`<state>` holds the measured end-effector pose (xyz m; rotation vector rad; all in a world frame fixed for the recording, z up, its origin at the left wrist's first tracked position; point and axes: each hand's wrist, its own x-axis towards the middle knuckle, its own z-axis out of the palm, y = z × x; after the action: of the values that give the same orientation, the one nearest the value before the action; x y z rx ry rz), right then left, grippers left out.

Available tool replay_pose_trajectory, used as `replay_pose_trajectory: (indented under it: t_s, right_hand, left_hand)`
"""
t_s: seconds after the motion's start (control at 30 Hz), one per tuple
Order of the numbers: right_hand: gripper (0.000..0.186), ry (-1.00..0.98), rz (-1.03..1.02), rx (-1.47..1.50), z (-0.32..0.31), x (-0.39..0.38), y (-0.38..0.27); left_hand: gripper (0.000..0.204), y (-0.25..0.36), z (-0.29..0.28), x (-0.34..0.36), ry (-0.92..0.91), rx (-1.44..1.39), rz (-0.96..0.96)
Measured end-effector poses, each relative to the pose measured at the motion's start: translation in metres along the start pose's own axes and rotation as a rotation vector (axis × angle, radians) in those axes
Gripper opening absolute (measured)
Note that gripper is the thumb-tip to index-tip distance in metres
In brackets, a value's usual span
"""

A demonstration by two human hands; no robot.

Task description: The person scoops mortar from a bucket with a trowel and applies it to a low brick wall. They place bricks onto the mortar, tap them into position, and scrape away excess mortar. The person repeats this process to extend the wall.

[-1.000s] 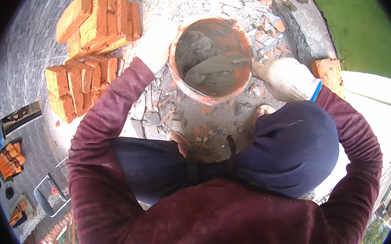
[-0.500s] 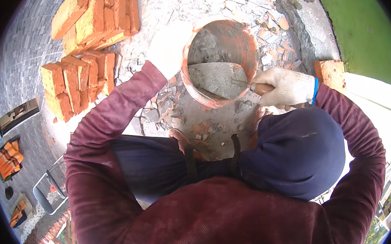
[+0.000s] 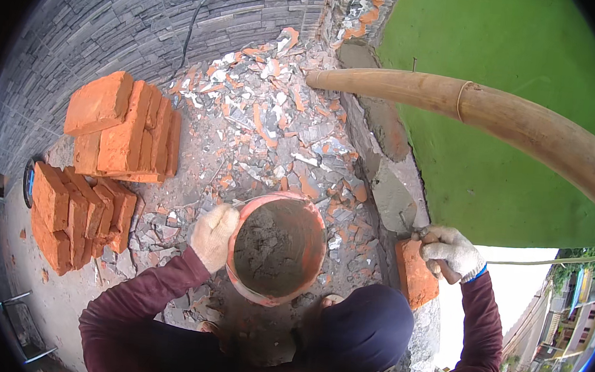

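Bucket (image 3: 264, 297) round; grey mortar (image 3: 265, 246) perhaps grainy.

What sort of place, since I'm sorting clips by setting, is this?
Probably a small outdoor building or repair site: stacked orange bricks, a bucket holding what looks like wet mortar, and broken rubble strewn about.

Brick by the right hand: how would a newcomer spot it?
Find the green wall at upper right. Below its lower-left corner, beside the gloved right hand, is an orange brick. Unlike the stacked bricks at left, it sits alone.
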<state>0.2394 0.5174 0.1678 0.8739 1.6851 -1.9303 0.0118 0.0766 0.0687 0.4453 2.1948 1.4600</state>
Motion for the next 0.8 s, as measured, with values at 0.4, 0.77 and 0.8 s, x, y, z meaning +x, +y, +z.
replay_pose_trajectory:
  t_s: [0.4,0.77,0.8]
  right_hand:
    - [0.022,0.412,-0.269,-0.574,-0.066,0.252,-0.182]
    - [0.034,-0.064,-0.350,0.194,-0.114,0.293,-0.176]
    - [0.035,-0.139,-0.317,0.358,-0.120,0.292,-0.171]
  left_hand:
    - [0.052,0.028,-0.002,0.010,-0.105,0.102,0.037]
    - [0.027,0.028,-0.002,0.002,-0.142,0.161,0.115]
    - [0.028,0.028,0.000,0.004,-0.153,0.146,0.110]
